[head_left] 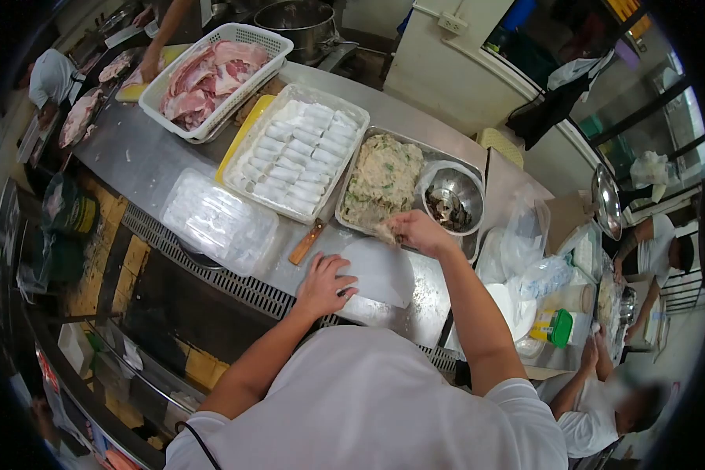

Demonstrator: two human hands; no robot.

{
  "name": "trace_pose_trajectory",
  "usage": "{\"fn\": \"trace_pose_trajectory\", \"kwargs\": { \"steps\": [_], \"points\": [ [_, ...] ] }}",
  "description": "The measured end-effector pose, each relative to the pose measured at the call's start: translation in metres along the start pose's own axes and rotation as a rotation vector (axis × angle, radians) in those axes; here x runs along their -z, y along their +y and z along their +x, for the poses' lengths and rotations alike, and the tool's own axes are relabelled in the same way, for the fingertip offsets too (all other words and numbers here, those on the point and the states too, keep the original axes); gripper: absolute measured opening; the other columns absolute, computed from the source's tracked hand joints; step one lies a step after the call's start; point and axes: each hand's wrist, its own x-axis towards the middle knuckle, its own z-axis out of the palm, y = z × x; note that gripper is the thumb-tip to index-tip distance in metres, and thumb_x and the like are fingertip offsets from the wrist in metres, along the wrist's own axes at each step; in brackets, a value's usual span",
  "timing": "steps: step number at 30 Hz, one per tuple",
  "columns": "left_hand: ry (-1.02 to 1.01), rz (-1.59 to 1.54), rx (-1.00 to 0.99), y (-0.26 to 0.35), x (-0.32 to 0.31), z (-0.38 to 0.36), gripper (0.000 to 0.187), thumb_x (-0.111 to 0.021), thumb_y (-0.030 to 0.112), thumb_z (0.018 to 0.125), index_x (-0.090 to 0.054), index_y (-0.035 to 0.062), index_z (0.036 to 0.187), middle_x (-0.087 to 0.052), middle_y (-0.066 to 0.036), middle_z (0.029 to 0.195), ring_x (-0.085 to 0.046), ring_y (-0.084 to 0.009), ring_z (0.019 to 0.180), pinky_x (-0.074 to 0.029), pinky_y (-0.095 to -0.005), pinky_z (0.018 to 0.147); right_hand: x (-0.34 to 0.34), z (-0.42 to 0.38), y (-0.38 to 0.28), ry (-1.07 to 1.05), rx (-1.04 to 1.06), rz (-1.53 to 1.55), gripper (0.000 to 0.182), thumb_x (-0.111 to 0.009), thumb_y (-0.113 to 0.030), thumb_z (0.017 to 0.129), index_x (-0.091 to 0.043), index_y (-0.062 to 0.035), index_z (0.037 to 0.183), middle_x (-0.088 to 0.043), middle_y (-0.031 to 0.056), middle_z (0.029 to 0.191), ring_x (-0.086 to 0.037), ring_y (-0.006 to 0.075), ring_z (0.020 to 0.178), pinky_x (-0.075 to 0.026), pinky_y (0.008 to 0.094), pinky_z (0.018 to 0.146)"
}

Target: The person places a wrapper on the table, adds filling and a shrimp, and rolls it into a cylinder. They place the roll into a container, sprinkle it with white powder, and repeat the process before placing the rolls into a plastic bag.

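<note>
My right hand (423,233) pinches a small lump of pale meat filling (388,232) at the near edge of a metal tray. In that tray lies a large mound of the same filling (382,176), flecked with green. My left hand (327,285) lies on the steel table with its fingers apart, at the left edge of a thin white round wrapper (377,270). A wooden-handled tool (306,242) lies just beyond my left hand, its other end hidden under a white tray. That white tray (358,112) holds rows of white wrapped rolls (299,149).
A steel bowl (478,196) with dark pieces sits in the metal tray. Left are a lidded clear container (221,221) and a white basket (155,94) of raw meat (211,78). Plastic bags (529,235) and a green-lidded tub (558,327) stand right. Co-workers (603,399) work at both sides.
</note>
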Motion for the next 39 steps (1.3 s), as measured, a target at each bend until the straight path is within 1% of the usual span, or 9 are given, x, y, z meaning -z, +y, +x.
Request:
{"fn": "trace_pose_trajectory", "kwargs": {
  "steps": [3,7,10,13,14,17,26,35,39],
  "points": [
    [0.012,-0.004,-0.006,-0.001,0.001,0.001,0.021,-0.078,0.028,0.084,-0.080,0.0170,0.103,-0.062,-0.009,0.131,-0.051,-0.0317,0.134,-0.030,-0.0597,0.121,-0.038,-0.042,0.009,0.048,0.139,-0.303,0.022,-0.068,-0.012,0.101,-0.078,0.0037,0.111,-0.073,0.0030,0.083,-0.064,0.0120,0.074,-0.052,0.0293,0.068],
    [-0.009,-0.046,0.024,-0.001,0.003,0.003,0.025,-0.080,0.021,0.081,-0.077,0.0152,0.105,-0.062,-0.008,0.130,-0.052,-0.0315,0.133,-0.030,-0.0586,0.121,-0.077,-0.059,0.064,0.151,0.209,-0.422,0.017,-0.070,-0.007,0.095,-0.078,0.0018,0.108,-0.077,0.0115,0.085,-0.069,0.0180,0.074,-0.054,0.0331,0.070],
    [0.016,-0.082,0.030,-0.003,0.002,0.004,0.031,-0.082,0.017,0.078,-0.075,0.0135,0.108,-0.061,-0.007,0.130,-0.052,-0.0319,0.132,-0.031,-0.0591,0.121,-0.107,-0.069,0.080,0.282,0.330,-0.568,0.015,-0.072,-0.007,0.090,-0.078,0.0008,0.102,-0.075,0.0161,0.090,-0.070,0.0273,0.080,-0.056,0.0368,0.076],
    [0.000,-0.088,0.030,-0.001,0.004,0.003,0.034,-0.082,0.015,0.077,-0.074,0.0118,0.111,-0.061,-0.008,0.130,-0.052,-0.0324,0.132,-0.031,-0.0588,0.121,-0.120,-0.061,0.103,0.369,0.567,-0.855,0.013,-0.074,-0.009,0.086,-0.078,-0.0013,0.096,-0.071,0.0164,0.092,-0.067,0.0334,0.088,-0.055,0.0415,0.083],
    [-0.005,-0.084,0.027,-0.002,0.005,0.003,0.035,-0.082,0.015,0.078,-0.073,0.0115,0.111,-0.061,-0.008,0.130,-0.052,-0.0324,0.132,-0.030,-0.0588,0.121,-0.123,-0.061,0.111,0.400,0.560,-0.904,0.011,-0.074,-0.010,0.084,-0.078,-0.0034,0.093,-0.067,0.0150,0.095,-0.063,0.0337,0.093,-0.054,0.0440,0.087],
    [-0.002,-0.083,0.012,-0.001,0.007,0.003,0.034,-0.082,0.016,0.078,-0.073,0.0108,0.111,-0.061,-0.009,0.131,-0.052,-0.0326,0.132,-0.030,-0.0586,0.122,-0.133,-0.073,0.110,0.597,0.744,-1.024,0.010,-0.073,-0.009,0.085,-0.077,-0.0027,0.092,-0.067,0.0150,0.099,-0.064,0.0352,0.092,-0.055,0.0441,0.086],
    [-0.001,-0.090,0.002,-0.002,0.007,0.003,0.034,-0.081,0.015,0.078,-0.073,0.0101,0.111,-0.061,-0.010,0.131,-0.052,-0.0337,0.132,-0.030,-0.0583,0.122,-0.125,-0.085,0.126,0.676,0.467,-0.822,0.012,-0.075,-0.007,0.086,-0.078,-0.0026,0.096,-0.066,0.0162,0.101,-0.066,0.0360,0.095,-0.056,0.0436,0.084],
    [-0.016,-0.083,-0.011,-0.003,0.007,0.004,0.037,-0.081,0.015,0.077,-0.073,0.0104,0.113,-0.061,-0.010,0.131,-0.052,-0.0345,0.133,-0.030,-0.0582,0.122,-0.121,-0.100,0.127,0.688,0.349,-0.722,0.016,-0.070,-0.004,0.087,-0.080,-0.0015,0.099,-0.066,0.0169,0.096,-0.068,0.0383,0.090,-0.057,0.0455,0.083],
    [-0.031,-0.070,-0.001,-0.003,0.007,0.005,0.037,-0.081,0.015,0.077,-0.073,0.0103,0.113,-0.061,-0.011,0.131,-0.051,-0.0346,0.133,-0.030,-0.0581,0.122,-0.115,-0.100,0.132,0.677,0.300,-0.658,0.016,-0.069,-0.006,0.089,-0.080,-0.0020,0.100,-0.071,0.0189,0.096,-0.070,0.0395,0.088,-0.058,0.0459,0.084]
  ]
}}
